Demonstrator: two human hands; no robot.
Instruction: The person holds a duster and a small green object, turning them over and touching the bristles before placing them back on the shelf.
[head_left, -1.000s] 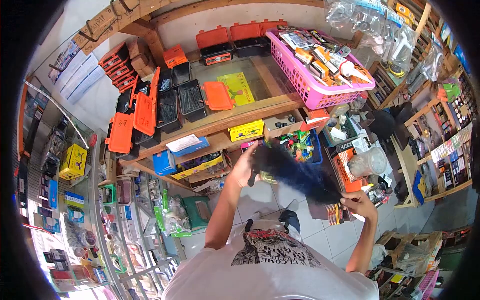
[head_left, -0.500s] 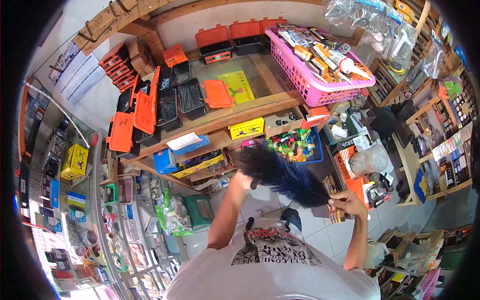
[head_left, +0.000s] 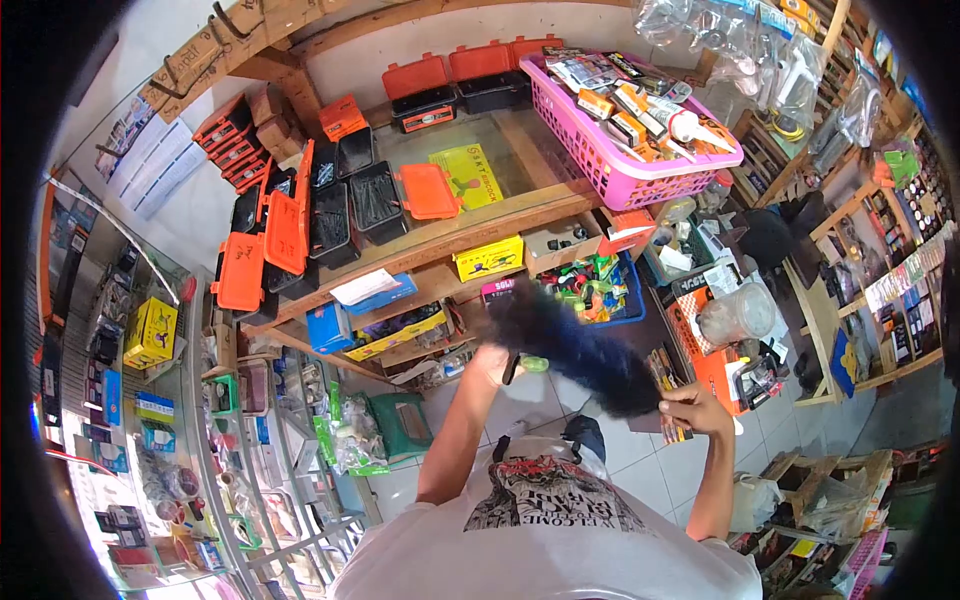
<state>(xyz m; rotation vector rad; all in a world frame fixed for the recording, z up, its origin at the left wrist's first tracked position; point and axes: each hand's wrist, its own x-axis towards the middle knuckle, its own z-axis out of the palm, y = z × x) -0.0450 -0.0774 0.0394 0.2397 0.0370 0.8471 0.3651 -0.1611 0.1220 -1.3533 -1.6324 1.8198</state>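
A dark blue-black feather duster (head_left: 600, 362) spans the space between my two hands, over the tiled floor. My right hand (head_left: 698, 408) pinches its right end between thumb and fingers. At the other end, my left hand (head_left: 489, 366) is closed by the duster's left part, its fingers partly hidden behind the feathers. A short black piece (head_left: 512, 369) sticks out beside that hand, with a small green piece (head_left: 535, 364) next to it; I cannot make out what they are. The duster's left half is smeared by motion.
Ahead is a wooden counter (head_left: 450, 238) with black trays of screws or nails and orange lids. A pink basket (head_left: 640, 180) of packets stands on its right. Below sits a blue tray (head_left: 640, 290) of colourful items. Glass shelving (head_left: 225, 480) runs along the left.
The duster's left half has shifted slightly and blurred, and the green piece now shows beside my left hand. My right hand stays nearly in place. The view has shifted slightly.
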